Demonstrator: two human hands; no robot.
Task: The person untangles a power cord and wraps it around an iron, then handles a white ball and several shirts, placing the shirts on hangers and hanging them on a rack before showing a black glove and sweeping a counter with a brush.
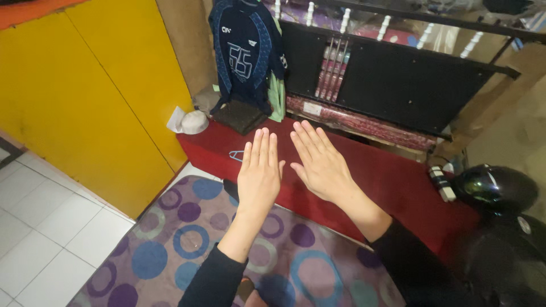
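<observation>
**Red cushion under two flat, empty hands**

Red cushion [392,170]: long low pad, running from centre left toward the right edge, in front of a black metal frame [398,85]. Both hands are held out above it, backs up, fingers straight and together.

Left hand [259,173]: released, grasping nothing, fingertips over the cushion's front edge. Dark sleeve to the wrist.

Right hand [321,162]: released too, empty, angled slightly left, just beside the left hand, thumbs close. Cannot tell whether either palm touches the cushion.

Nearby: a small blue wire clip [236,155] lies on the cushion, just left of the left hand. Behind it, a dark square pouch [239,115], and a white cap [193,121] at the cushion's far-left corner. A navy jersey [244,51] with pale lettering hangs above them.

Further out: yellow cabinet panels [96,96] at left; purple rug with blue circles [193,233] below the hands; white floor tiles [40,227]; black helmet [495,187] at right, a small white-and-black cylinder pack [442,183] beside it.
</observation>
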